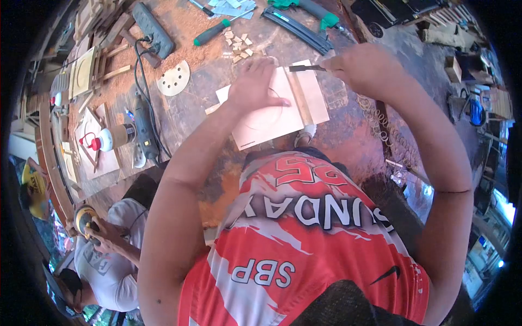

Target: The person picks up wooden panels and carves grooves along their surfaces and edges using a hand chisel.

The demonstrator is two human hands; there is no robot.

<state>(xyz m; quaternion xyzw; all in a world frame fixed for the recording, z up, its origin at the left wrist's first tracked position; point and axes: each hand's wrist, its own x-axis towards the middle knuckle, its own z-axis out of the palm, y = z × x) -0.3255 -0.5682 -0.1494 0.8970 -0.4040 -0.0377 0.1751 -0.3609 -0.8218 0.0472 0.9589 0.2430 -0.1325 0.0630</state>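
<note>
On stained workbench [340, 140]: sawdust [190, 27] | left fingers [254, 67] unclenched on panel [266, 124] | right fingers [338, 63] grasping chisel [304, 68] | co-worker [109, 274] nearby

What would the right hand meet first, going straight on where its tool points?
With the flat-bladed tool leading the right hand, probably the left hand on the board; whether it would catch the board first is unclear.

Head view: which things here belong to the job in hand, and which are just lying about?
Seemingly part of the job:
pale board, under the left hand
flat-bladed tool, in the right hand

Seemingly just lying about, touched by neither hand:
nail gun
screwdriver
sanding disc
power strip
bottle
</note>
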